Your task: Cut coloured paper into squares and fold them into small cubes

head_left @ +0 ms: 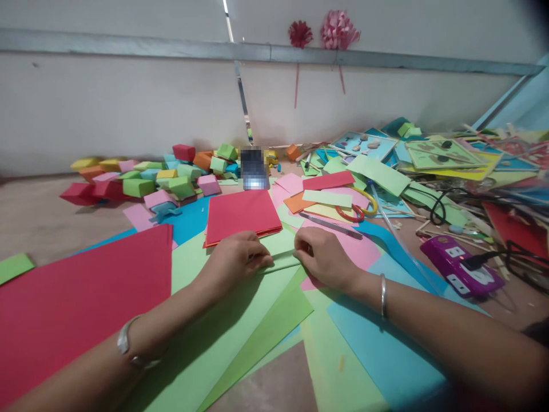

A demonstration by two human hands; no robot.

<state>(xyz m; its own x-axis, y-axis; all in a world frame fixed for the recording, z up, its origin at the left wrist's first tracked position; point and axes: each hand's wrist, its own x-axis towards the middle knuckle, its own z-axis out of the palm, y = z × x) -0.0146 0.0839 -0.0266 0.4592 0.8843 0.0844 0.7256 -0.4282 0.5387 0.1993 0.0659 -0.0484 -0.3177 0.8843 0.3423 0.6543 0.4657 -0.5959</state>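
A folded strip of light green paper [283, 257] lies between my two hands, its near edge making a narrow fold. My left hand [240, 254] is closed on the strip's left end, fingertips pressed together. At the right end, my right hand [319, 252] has its fingers curled and pinched on the same strip. Beneath are large green sheets [214, 326]. Just beyond my left hand rests a stack of red squares [242, 214]. Scissors with red and yellow handles [351, 213] lie beyond my right hand, partly under paper strips [328, 198].
Colored paper blocks [137, 186] crowd the back left. A large red sheet [94, 303] covers the left. At right are a purple power strip [461, 266], black cables, blue paper [377, 337] and piled cards [446, 154]. A blurred dark object [254, 166] stands near the wall.
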